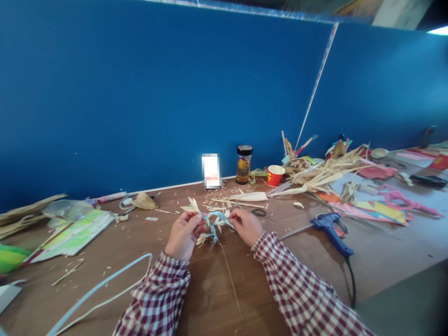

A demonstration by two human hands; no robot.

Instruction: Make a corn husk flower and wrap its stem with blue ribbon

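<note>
My left hand [182,234] pinches a small husk craft piece [214,229] made of pale petal-like bits and light blue strips. Between thumb and fingers of my right hand [247,227] is the end of a light blue strip [220,215], which arches across from the piece. Both hands are closed, held just above the brown table [206,303]. A thin pale strand [231,275] trails down from the piece toward me. The fingertips partly hide where each hand grips.
A blue glue gun [331,231] lies right of my right sleeve, its cord hanging down. Behind stand a lidded jar [244,164] and a red paper cup [276,176]. Dry husks [325,173] pile at right. Scissors [258,212] lie beyond my hands; a looped light-blue cord [101,281] is at left.
</note>
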